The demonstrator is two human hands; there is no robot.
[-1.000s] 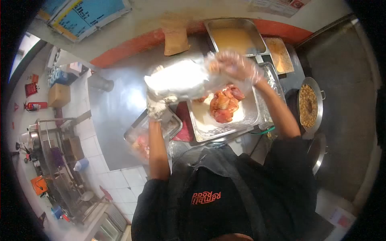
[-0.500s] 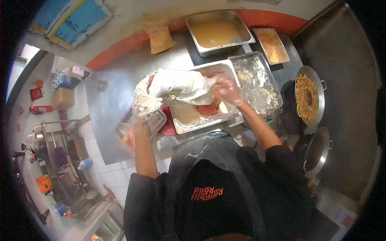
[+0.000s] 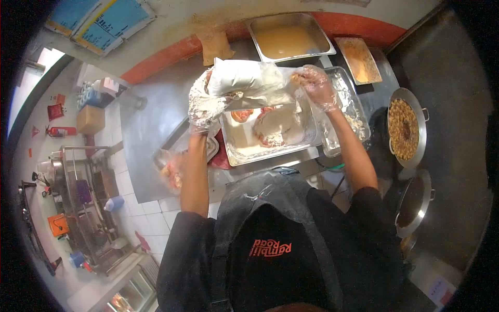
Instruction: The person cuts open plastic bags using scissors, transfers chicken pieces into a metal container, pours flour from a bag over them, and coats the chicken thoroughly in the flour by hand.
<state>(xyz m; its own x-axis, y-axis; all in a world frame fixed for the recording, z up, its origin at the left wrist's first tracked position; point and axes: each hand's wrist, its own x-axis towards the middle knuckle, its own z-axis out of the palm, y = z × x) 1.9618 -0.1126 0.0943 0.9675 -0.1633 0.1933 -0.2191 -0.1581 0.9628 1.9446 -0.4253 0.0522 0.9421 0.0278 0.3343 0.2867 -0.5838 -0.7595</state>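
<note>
My left hand [image 3: 204, 106], gloved and thickly caked in white flour, grips the closed end of a plastic bag of white flour [image 3: 244, 77]. At the bag's mouth, my right hand [image 3: 317, 89] in a clear glove pinches the plastic edge. The bag lies sideways above a metal tray [image 3: 244, 154]. Inside that tray are raw meat pieces [image 3: 240, 115], with white powder over part of the meat. The bag hides the tray's far side.
Behind stands a deep pan of yellowish liquid [image 3: 291, 41]. To the right are a foil-lined tray [image 3: 343, 93], a small orange-crumb tray [image 3: 359, 61] and a wok of browned food [image 3: 403, 129]. A plastic bag of meat [image 3: 172, 170] is at the left.
The bag has tilted, then levelled, and now sits a little farther from my body. White powder now covers part of the meat. My right hand has risen from the tray with the bag's edge.
</note>
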